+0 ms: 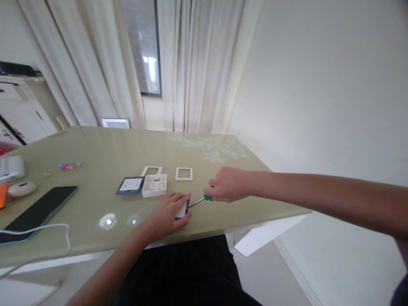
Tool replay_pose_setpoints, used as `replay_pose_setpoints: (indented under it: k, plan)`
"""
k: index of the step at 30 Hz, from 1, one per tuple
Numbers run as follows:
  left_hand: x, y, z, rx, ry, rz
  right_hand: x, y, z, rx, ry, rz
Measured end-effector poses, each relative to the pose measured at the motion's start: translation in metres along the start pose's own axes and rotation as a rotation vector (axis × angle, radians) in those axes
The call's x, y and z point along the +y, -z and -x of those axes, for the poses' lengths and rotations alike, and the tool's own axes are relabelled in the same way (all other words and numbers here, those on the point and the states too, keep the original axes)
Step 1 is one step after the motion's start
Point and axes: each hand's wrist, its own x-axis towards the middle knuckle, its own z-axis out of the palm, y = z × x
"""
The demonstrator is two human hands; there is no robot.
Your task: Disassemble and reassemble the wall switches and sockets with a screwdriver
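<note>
Ref pt = white box (154,187), L to R from there.

Far L of box, twd you: phone (47,206), cable (68,239) running across it. L of box, farther back: small coloured bits (68,166). Just L of box: dark-framed panel (131,185), right up against it; can't tell if touching. Behind box, partly hidden by it: square frame (154,167). R of box, nearer you: your L hand (170,212), fingers and thumb closed over the white part (181,212), pinning it nr the table edge. R of box, slightly back: 2nd frame (184,179), loose. R of box, nearer you: screwdriver (197,202), tip at dark R edge of white part; your R hand (226,185) wrapped tight round its green handle.

Step, my read: working driver at that edge. Next move prob. wants tip seated, steady wrist, firm L hold, fingers clear of a slip.

Brands/labels: none legible; panel marks too small to tell.
</note>
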Motion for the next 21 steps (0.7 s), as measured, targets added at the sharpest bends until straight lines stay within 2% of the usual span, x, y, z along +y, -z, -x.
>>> replay_pose_setpoints:
  k: [8,21]
  plan:
    - [-0.001,0.000,-0.002,0.027,-0.010,0.000,-0.022,-0.057,0.033,0.116,-0.226,-0.357]
    - [-0.007,-0.003,0.005,0.078,0.011,0.027,-0.042,-0.108,0.033,0.241,-0.387,-1.063]
